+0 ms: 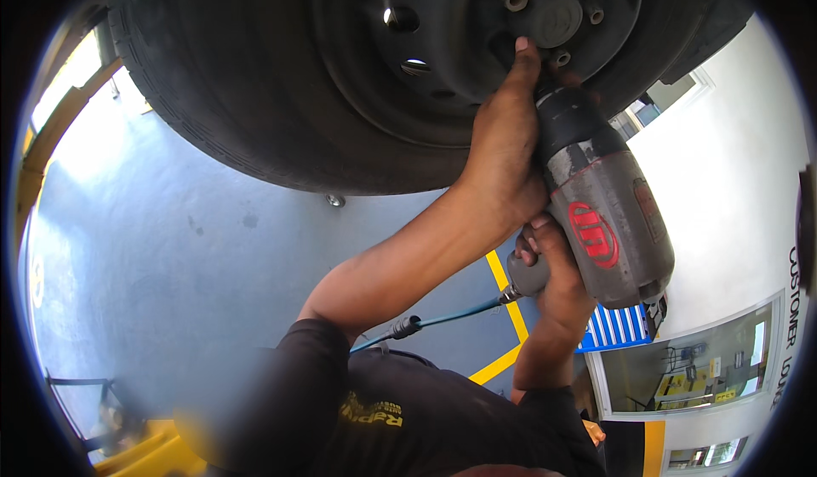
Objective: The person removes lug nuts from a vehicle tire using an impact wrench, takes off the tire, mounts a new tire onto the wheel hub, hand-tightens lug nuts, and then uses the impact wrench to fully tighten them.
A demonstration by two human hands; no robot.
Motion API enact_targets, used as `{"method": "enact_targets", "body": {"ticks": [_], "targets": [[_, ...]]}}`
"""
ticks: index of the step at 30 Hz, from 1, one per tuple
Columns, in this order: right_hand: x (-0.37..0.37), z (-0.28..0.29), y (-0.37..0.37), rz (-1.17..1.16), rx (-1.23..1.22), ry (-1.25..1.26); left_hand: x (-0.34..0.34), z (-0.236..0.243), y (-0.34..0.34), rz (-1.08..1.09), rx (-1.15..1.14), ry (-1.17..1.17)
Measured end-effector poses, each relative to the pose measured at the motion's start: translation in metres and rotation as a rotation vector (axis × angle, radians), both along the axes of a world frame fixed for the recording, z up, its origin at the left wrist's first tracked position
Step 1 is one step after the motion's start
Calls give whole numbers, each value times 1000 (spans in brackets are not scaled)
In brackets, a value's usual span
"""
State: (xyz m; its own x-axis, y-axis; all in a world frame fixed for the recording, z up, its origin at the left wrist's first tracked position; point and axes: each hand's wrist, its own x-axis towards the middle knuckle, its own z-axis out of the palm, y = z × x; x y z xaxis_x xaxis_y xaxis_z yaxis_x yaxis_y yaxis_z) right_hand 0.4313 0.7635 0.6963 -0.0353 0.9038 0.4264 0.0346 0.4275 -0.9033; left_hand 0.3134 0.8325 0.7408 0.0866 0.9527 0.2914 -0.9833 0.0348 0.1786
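In my right hand (545,243) is the handle of a grey and black air impact wrench (608,222), the fingers closed round the grip. My left hand (511,124) is at the wrench's black front end, its thumb stretched up toward the wheel hub; most of its fingers are hidden behind the tool. The wrench's nose points at the dark steel wheel (459,68), near a lug nut (561,58). More lug nuts show round the centre cap (553,22). A socket, if fitted, cannot be made out. A teal air hose (451,314) joins the handle's base.
The tyre (247,77) hangs above the grey floor (255,239), which carries yellow lines (513,307). A blue slatted cabinet (619,326) stands beyond my right arm. White wall and windows (698,366) are at the right, yellow lift parts (64,128) at the left.
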Motion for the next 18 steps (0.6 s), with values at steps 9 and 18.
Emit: {"method": "enact_targets", "body": {"ticks": [9, 18], "targets": [[4, -6, 7, 47, 32, -18, 1, -8, 9, 33, 30, -3], [16, 47, -18, -37, 64, 239, 15, 47, -4, -41, 338, 94]]}}
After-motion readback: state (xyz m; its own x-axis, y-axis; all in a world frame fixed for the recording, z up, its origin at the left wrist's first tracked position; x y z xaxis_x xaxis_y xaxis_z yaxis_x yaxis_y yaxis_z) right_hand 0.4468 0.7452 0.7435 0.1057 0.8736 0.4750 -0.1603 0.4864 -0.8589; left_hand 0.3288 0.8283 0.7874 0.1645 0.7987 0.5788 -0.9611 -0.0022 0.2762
